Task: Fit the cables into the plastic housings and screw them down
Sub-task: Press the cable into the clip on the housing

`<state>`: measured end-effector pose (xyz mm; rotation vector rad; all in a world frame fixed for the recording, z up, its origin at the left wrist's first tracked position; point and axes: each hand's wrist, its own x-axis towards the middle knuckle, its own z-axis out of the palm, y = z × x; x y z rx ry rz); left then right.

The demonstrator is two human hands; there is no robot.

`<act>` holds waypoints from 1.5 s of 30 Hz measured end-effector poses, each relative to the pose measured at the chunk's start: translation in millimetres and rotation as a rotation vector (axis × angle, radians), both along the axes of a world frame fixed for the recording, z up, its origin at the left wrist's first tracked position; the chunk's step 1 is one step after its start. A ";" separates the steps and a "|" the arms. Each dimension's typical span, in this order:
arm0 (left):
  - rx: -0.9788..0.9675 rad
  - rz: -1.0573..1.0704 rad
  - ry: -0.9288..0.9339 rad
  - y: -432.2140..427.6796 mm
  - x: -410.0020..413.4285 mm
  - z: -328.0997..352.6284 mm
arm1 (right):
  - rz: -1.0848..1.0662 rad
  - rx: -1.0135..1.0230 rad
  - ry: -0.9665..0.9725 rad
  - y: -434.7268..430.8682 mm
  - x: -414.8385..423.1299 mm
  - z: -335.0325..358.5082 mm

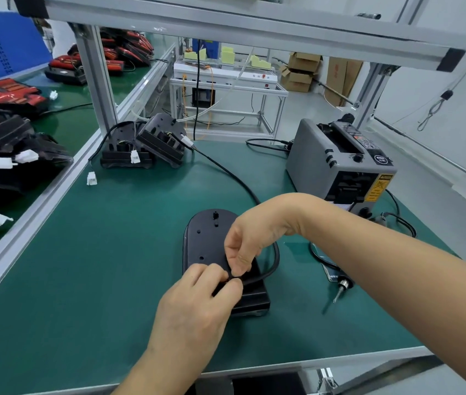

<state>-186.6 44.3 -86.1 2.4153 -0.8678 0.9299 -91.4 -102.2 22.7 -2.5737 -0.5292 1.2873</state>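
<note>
The left hand (197,297) comes in from 6 o'clock, back up, its fingers and thumb curled and pinching the end of the black cable (277,258) on the near, boxy end of the plastic housing (206,238). The right forearm reaches in from 4 o'clock with the wrist bent sharply down. The right hand (250,240) hangs over the housing, its thumb and forefinger pinching the same cable just beside the left fingertips.

The housing lies flat on the green mat (83,266), its rounded end pointing to 12 o'clock and a small post standing up near that end. Both hands cover its near right part. From the fingers the cable loops out toward 3 o'clock, passes behind the right wrist and runs off toward 11 o'clock to a white connector (187,141).

At 3 o'clock from the housing an electric screwdriver (341,285) lies on the mat, tip toward the near edge. At 1 o'clock stands a grey tape dispenser (337,166). At 11 o'clock two more black housings (143,146) lean together, with a loose white plug (91,178) near them. Beyond an aluminium post (95,81), at 10 o'clock, red-lensed lamps (9,94) lie on the neighbouring bench.
</note>
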 end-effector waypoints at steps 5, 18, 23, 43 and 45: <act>0.002 0.013 -0.024 -0.7 0.1 0.8 | -0.023 0.044 -0.034 -4.3 -5.9 -0.5; -0.015 0.020 -0.039 -1.0 2.1 -0.9 | -0.357 0.319 -0.273 -48.1 -33.0 1.6; -0.014 0.006 0.001 -0.8 1.4 0.6 | -0.961 0.354 -0.640 -139.3 -48.2 3.1; -0.011 0.012 0.015 -1.2 0.8 3.3 | -1.629 0.475 -0.262 -224.5 -61.7 -60.8; -0.019 0.010 0.012 -1.3 0.9 2.3 | -1.651 0.532 -0.250 -227.8 -64.4 -63.4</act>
